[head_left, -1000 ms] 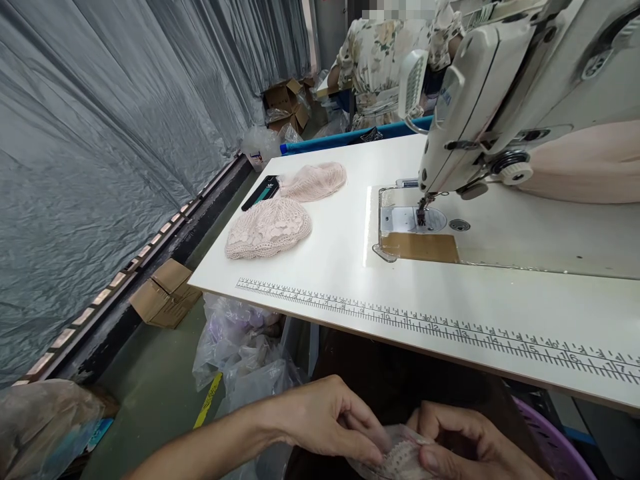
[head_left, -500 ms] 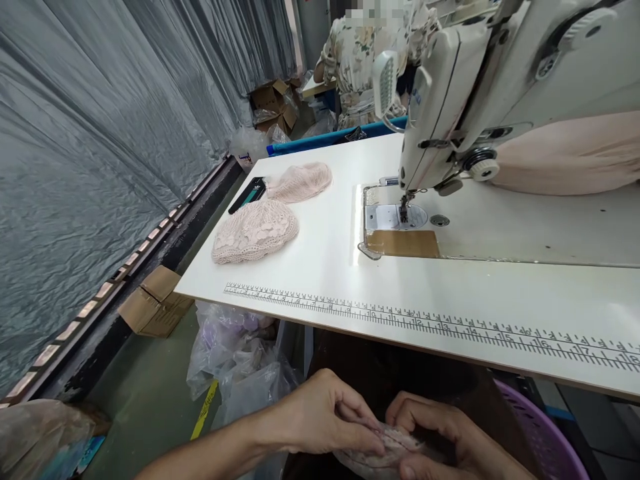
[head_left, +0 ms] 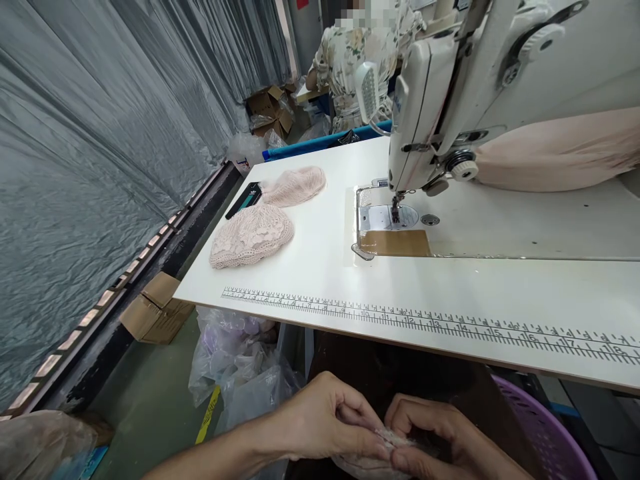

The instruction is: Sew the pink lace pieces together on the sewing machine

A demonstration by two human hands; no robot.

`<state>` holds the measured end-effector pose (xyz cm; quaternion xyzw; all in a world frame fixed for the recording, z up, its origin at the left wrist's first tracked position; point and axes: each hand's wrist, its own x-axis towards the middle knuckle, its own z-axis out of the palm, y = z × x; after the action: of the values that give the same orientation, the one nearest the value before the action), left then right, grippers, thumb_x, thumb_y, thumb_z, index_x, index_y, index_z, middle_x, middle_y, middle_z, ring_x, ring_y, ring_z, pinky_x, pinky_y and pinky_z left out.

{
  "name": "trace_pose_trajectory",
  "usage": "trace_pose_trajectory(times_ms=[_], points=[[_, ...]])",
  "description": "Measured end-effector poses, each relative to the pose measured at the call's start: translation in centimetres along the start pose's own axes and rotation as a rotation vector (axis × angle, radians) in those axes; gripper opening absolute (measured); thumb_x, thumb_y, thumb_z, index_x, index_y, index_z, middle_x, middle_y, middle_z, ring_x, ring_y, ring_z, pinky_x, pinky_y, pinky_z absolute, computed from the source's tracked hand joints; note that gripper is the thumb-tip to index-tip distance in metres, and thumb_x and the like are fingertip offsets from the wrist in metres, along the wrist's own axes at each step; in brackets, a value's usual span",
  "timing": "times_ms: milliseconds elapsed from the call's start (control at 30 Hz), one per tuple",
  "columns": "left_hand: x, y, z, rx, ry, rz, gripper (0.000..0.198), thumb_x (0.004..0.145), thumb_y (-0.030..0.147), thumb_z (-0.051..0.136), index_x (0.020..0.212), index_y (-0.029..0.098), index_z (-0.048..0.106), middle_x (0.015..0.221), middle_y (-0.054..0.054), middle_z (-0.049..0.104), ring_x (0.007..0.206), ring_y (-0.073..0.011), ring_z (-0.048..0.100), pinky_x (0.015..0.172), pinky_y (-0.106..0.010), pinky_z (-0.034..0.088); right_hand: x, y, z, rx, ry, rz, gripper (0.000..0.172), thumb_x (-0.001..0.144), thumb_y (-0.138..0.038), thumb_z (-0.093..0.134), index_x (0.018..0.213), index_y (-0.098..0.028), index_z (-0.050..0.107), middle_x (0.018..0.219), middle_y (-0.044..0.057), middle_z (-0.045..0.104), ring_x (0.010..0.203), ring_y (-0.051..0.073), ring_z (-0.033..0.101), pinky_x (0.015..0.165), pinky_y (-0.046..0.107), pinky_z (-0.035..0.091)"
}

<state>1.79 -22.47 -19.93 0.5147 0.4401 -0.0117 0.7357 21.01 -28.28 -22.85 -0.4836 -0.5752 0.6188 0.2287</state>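
Note:
Below the table's front edge, my left hand (head_left: 345, 423) pinches a piece of pale lace fabric (head_left: 370, 467) between thumb and fingers. My right hand (head_left: 435, 437) grips the same fabric from the other side, the two thumbs close together. Much of the cloth is hidden by my fingers and the frame's lower edge. Up on the white table (head_left: 310, 267) lie a beige crocheted lace piece (head_left: 253, 237) and a paler pink knitted piece (head_left: 295, 187). Against them rests a black and green card-like item (head_left: 244, 200). The sewing machine (head_left: 425, 120) stands at the right, its presser foot over the needle plate.
Pink fabric (head_left: 555, 153) lies under the machine arm. A purple basket (head_left: 545, 427) stands below the table at right, plastic bags (head_left: 240, 353) at left. A cardboard box (head_left: 157, 307) sits by the grey curtain (head_left: 100, 133). Another person (head_left: 357, 60) is beyond the table.
My thumbs have come closer together on the lace fabric, and less of it shows between them. The view has shifted slightly, while the pieces on the table lie as before.

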Motion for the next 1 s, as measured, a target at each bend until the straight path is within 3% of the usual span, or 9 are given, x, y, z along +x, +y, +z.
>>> trace_pose_trajectory(times_ms=[233, 433, 667, 1000], points=[[0.27, -0.23, -0.1, 0.04, 0.03, -0.028, 0.038, 0.063, 0.043, 0.075, 0.087, 0.013, 0.074, 0.075, -0.006, 0.071, 0.062, -0.0119, 0.06, 0.059, -0.02, 0.042, 0.2, 0.34, -0.26, 0.126, -0.03, -0.028, 0.031, 0.08, -0.049, 0.057, 0.066, -0.021, 0.056, 0.071, 0.0, 0.059, 0.07, 0.016, 0.054, 0.066, 0.025, 0.041], [0.33, -0.25, -0.06, 0.02, 0.027, -0.011, 0.034, 0.064, 0.038, 0.075, 0.086, 0.013, 0.074, 0.07, -0.004, 0.068, 0.056, -0.0078, 0.053, 0.055, -0.018, 0.038, 0.31, 0.4, -0.19, 0.047, -0.026, 0.003, 0.021, 0.076, -0.039, 0.061, 0.069, -0.021, 0.054, 0.07, -0.001, 0.057, 0.069, 0.016, 0.052, 0.062, 0.024, 0.039], [0.11, 0.32, -0.03, 0.053, 0.054, 0.02, 0.028, 0.067, 0.034, 0.072, 0.084, 0.011, 0.075, 0.058, 0.001, 0.061, 0.05, -0.005, 0.043, 0.048, -0.015, 0.032, 0.06, 0.12, -0.09, 0.03, 0.017, -0.036, 0.038, 0.083, -0.052, 0.052, 0.063, -0.021, 0.052, 0.067, -0.001, 0.057, 0.066, 0.015, 0.052, 0.062, 0.024, 0.04], [-0.04, 0.48, 0.26, -0.063, -0.008, -0.015, 0.036, 0.062, 0.038, 0.078, 0.088, 0.014, 0.074, 0.068, -0.001, 0.067, 0.058, -0.0076, 0.053, 0.059, -0.017, 0.041, 0.25, -0.19, 0.2, -0.024, -0.004, 0.016, 0.033, 0.084, -0.047, 0.05, 0.064, -0.021, 0.049, 0.069, 0.0, 0.057, 0.069, 0.016, 0.053, 0.065, 0.024, 0.04]])
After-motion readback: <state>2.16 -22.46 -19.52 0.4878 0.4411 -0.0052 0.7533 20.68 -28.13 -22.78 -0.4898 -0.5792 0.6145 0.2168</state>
